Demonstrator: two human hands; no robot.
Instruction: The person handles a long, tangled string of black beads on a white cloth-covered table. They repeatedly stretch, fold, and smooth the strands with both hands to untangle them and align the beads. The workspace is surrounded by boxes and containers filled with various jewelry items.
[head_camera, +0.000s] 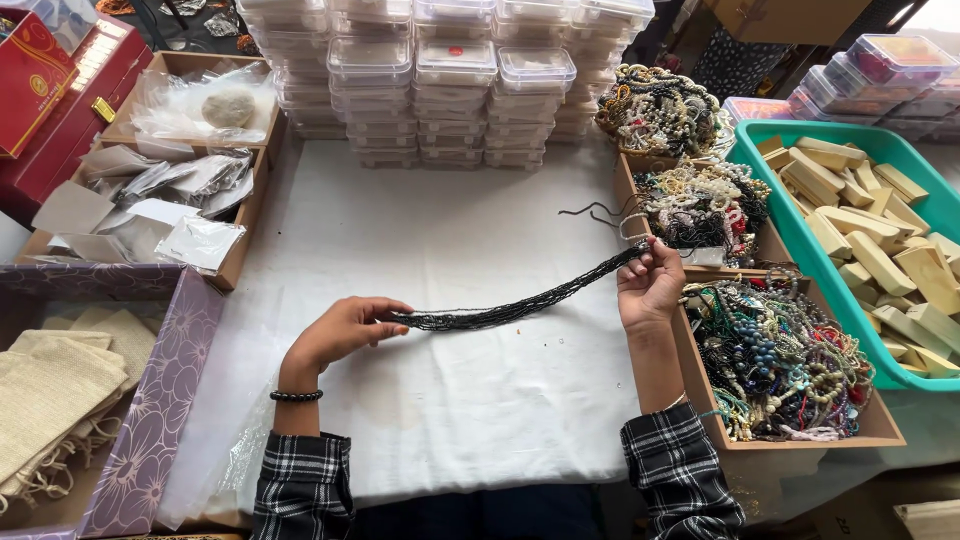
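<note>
A multi-strand necklace of small black beads is stretched between my two hands above a white cloth. My left hand pinches its left end, with a black bead bracelet on that wrist. My right hand grips the right end at the edge of a wooden tray heaped with mixed bead necklaces. Thin dark cords trail from the right end up toward the trays.
Stacks of clear plastic boxes line the back. Two more trays of beaded jewellery stand at right beside a teal bin of wooden blocks. At left are boxes of plastic pouches and a purple floral box of burlap bags.
</note>
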